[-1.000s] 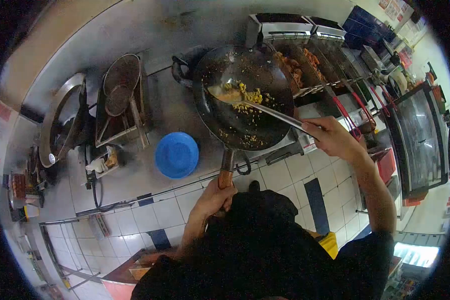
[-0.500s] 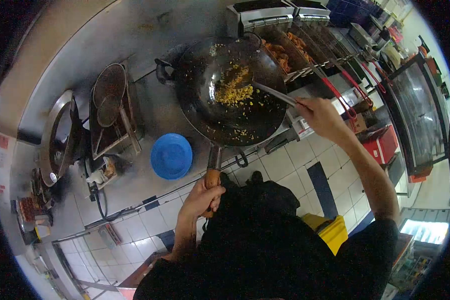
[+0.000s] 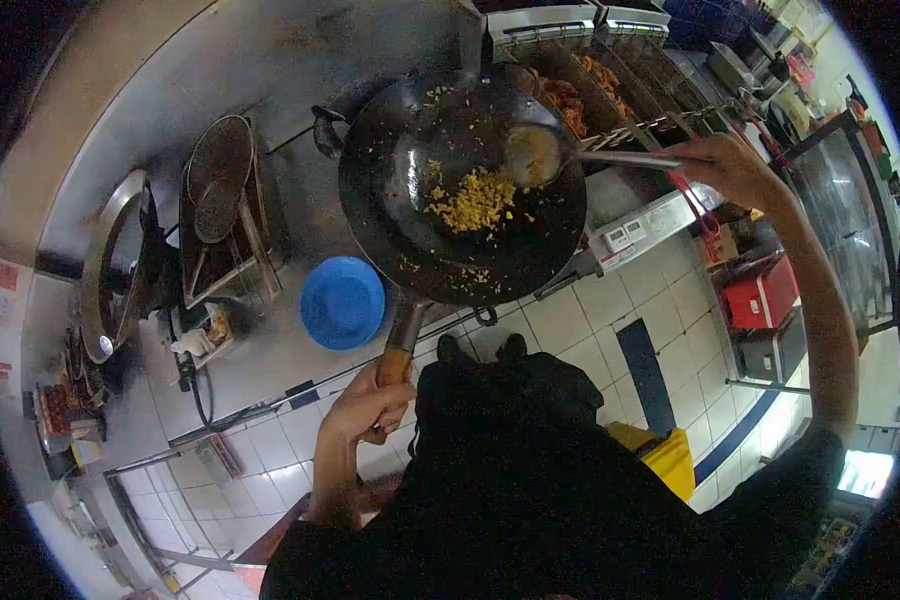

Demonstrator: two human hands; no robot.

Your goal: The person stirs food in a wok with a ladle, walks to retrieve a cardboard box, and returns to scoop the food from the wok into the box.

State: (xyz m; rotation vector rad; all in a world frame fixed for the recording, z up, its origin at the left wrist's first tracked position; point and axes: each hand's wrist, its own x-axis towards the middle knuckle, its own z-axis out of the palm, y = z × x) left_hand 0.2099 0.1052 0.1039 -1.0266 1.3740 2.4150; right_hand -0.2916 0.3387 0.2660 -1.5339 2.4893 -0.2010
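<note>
A large dark wok holds a heap of yellow, crumbly food, with small bits scattered over its inner wall. My left hand is wrapped round the wok's wooden handle. The fingers of my right hand are closed on the handle of a metal ladle, whose bowl is inside the wok, just right of the food. A blue plate rests on the steel counter to the left of the wok handle.
Strainers lie over a tray at the left, near another wok. Fryer baskets with orange-brown food stand behind at the right. A red box is at the lower right, a yellow object beside my body.
My right hand and the ladle have moved right, and the ladle's bowl has left the middle of the food. My left hand and the wok handle have shifted left and slightly down.
</note>
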